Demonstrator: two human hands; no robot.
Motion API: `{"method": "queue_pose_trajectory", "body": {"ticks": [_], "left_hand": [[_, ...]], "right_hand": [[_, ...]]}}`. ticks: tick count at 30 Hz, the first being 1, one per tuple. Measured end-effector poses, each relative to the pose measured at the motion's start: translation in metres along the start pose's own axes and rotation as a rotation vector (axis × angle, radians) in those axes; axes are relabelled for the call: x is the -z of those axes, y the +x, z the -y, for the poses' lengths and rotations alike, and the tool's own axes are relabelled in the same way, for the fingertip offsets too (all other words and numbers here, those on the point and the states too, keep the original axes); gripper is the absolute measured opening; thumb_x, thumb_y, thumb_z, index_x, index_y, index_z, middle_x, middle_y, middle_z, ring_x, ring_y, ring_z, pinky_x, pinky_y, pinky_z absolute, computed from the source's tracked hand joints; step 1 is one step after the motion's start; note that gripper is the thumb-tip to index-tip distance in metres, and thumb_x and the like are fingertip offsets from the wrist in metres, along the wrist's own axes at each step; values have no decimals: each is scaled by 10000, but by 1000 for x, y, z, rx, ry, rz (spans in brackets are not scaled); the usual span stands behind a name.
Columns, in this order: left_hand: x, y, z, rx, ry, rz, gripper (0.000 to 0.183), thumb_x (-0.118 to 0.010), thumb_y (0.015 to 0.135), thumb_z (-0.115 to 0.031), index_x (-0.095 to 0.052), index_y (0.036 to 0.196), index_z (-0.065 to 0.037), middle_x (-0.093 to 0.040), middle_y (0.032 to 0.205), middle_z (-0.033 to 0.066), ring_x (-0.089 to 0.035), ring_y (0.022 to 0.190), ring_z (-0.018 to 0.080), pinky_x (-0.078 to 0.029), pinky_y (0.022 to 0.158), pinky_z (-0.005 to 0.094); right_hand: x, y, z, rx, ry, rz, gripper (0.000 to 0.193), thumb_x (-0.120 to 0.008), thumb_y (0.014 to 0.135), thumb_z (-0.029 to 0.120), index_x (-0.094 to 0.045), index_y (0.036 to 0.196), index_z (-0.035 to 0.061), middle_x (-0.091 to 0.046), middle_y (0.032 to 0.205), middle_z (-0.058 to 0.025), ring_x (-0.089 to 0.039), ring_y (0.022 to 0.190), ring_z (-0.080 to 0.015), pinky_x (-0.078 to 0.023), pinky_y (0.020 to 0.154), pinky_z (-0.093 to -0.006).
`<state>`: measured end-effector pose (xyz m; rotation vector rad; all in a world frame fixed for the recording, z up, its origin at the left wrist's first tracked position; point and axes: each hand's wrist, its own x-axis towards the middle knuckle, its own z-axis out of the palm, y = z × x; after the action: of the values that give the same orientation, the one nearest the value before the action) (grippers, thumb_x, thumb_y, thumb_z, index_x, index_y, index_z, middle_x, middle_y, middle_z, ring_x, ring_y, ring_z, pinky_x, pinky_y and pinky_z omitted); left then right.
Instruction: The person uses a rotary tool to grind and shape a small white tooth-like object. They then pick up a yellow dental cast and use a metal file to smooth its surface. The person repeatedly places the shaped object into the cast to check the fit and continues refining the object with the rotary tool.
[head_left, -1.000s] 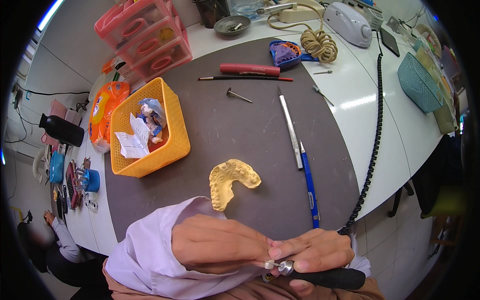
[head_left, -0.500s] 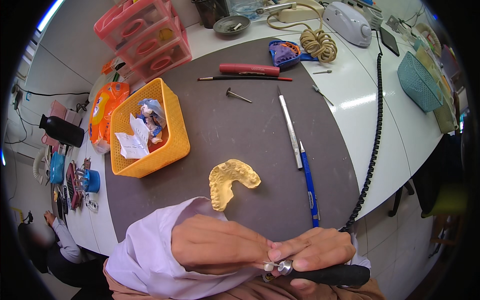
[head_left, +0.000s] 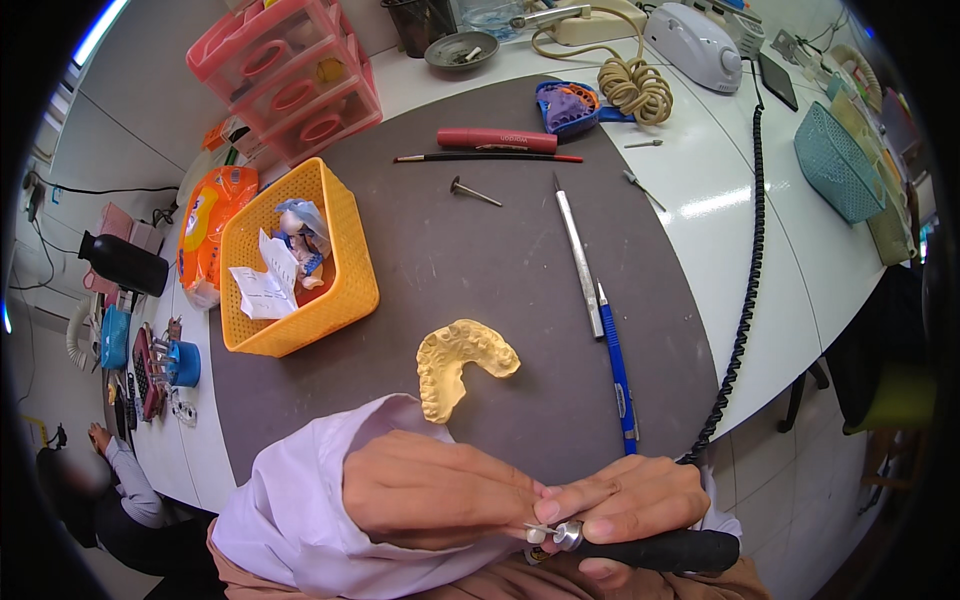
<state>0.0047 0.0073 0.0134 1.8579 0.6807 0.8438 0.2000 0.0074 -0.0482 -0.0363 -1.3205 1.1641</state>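
Btwn hands (head_left: 440,490) (head_left: 640,500), sm wht pc (head_left: 536,536) is nr handpiece (head_left: 660,550).

Handpiece (head_left: 665,551) in right hand (head_left: 635,500), dental model (head_left: 443,362) behind on mat (head_left: 480,255), basket (head_left: 350,265) left of model, pen (head_left: 618,375) right

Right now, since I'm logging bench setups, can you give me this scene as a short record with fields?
Left hand: pinching a small white piece
Right hand: gripping a black handpiece
Bit: at the white piece, contact unclear
Mat: yellow cast, blue pen, silver tool
Basket: yellow-orange, left of the cast, holding paper
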Motion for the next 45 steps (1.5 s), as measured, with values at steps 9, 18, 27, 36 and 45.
{"method": "queue_pose_trajectory", "body": {"ticks": [9,18,27,36,45], "left_hand": [[3,1,-2,5,-31,42,100,-635,785,21,-639,872,69,-674,864,185,-667,842,337,-557,728,376],[-2,-4,4,-75,-4,-11,120,-620,812,2,-636,909,71,-671,897,190,-657,870,337,-554,741,374],[-1,-5,-4,-16,2,17,158,-627,794,7,-630,938,71,-661,920,191,-652,882,325,-548,748,362],[2,-6,2,-24,10,42,165,-621,792,14,-631,949,62,-652,942,186,-647,903,314,-538,771,357],[-1,-2,-2,-4,-16,20,102,-624,796,9,-636,885,58,-664,898,171,-655,872,318,-546,747,359]], "right_hand": [[-15,-8,-14,194,149,-256,251,-703,763,4,-541,927,-97,-639,722,-222,-667,786,-376,-552,725,-480],[4,-14,10,-120,5,11,227,-704,756,-14,-560,926,-56,-648,734,-196,-652,872,-377,-540,746,-484],[14,1,19,-262,117,159,395,-658,730,-129,-534,1090,-26,-647,872,-223,-601,1002,-406,-523,808,-476],[15,5,23,-308,66,201,417,-646,735,-138,-520,1111,-12,-641,895,-218,-591,1023,-407,-522,818,-477],[15,-2,16,-174,104,145,342,-666,747,-97,-522,1053,-50,-632,870,-221,-602,990,-401,-523,807,-478]]}}
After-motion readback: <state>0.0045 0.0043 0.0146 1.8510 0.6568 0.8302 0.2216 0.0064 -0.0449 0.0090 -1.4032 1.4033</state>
